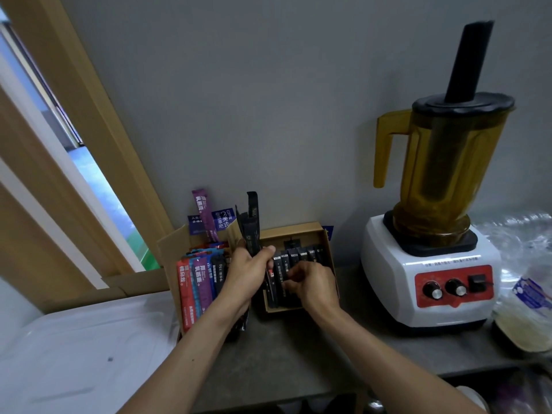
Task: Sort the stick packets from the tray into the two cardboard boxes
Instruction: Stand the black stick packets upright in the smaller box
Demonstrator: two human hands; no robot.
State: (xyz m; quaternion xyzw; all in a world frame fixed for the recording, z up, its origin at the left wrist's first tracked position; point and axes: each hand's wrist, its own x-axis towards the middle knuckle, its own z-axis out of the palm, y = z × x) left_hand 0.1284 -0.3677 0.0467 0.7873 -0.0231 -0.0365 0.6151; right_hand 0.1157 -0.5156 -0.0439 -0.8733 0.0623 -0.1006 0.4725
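Two cardboard boxes stand against the wall. The left box [167, 243] holds red, purple, blue and dark stick packets [195, 279], one purple packet [204, 213] sticking up at the back. The right box [327, 243] holds a row of black stick packets [294, 256]. My left hand [248, 273] grips a bundle of black packets [252, 225] upright between the boxes. Over the right box, my right hand [310, 283] has curled fingers pinching the black packets there. The white tray [83, 348] lies at the lower left.
A blender [433, 264] with an amber jug and black tamper stands right of the boxes. Plastic bags [525, 303] lie at the far right. The grey counter [298, 354] runs below the boxes. A wooden window frame [74, 130] is on the left.
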